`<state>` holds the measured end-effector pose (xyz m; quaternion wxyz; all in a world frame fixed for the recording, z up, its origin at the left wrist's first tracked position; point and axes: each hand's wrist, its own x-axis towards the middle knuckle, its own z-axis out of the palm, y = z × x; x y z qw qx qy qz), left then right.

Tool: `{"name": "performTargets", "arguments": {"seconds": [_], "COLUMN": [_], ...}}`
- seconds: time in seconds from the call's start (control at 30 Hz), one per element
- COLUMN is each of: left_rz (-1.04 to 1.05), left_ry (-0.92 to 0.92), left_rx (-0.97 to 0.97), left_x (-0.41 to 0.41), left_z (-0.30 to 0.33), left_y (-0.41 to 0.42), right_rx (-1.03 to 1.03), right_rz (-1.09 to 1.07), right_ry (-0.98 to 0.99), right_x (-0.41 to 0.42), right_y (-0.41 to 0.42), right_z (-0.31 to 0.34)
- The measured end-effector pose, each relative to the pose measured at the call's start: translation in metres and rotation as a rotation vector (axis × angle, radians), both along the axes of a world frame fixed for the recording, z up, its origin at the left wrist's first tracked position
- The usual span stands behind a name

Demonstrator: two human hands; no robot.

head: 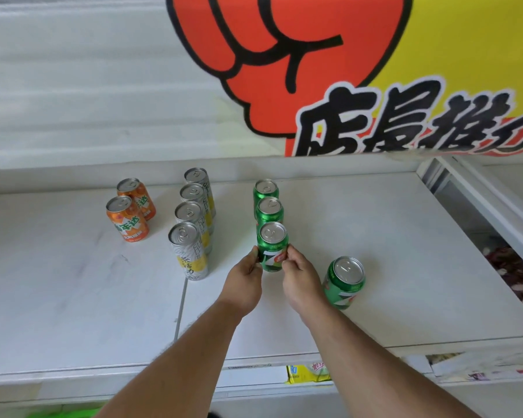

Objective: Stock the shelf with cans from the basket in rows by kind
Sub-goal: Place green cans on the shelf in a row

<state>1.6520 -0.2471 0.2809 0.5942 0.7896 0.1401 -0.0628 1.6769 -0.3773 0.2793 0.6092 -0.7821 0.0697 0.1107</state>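
Pinching the front green can point(271, 248) from both sides, the left hand point(244, 282) and right hand point(302, 279) hold it upright on the white shelf point(375, 236), fingertips curled on its glossy wall. Two more green cans stand directly behind it in a row. Left of it rise four tall slim silver-and-yellow cans point(191, 251); farther left, two orange cans point(127, 217). A stray green can point(344, 282) stands alone to its right, near the right forearm.
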Motion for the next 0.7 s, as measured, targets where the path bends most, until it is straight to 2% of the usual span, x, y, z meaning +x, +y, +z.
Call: {"name": "performTargets", "arguments": {"seconds": [0.37, 0.53, 0.7], "left_rz": [-0.01, 0.022, 0.064], "left_ry": [0.013, 0.03, 0.054], "left_rx": [0.031, 0.029, -0.016], "left_x": [0.012, 0.005, -0.025], "left_z": [0.005, 0.003, 0.007], "left_y": [0.004, 0.003, -0.003], "right_rx": [-0.014, -0.043, -0.037], "right_rz": [0.013, 0.025, 0.078], "right_ry": [-0.049, 0.024, 0.023], "right_x": [0.008, 0.002, -0.033], "right_y": [0.004, 0.001, -0.009], "right_z": [0.004, 0.004, 0.023]}}
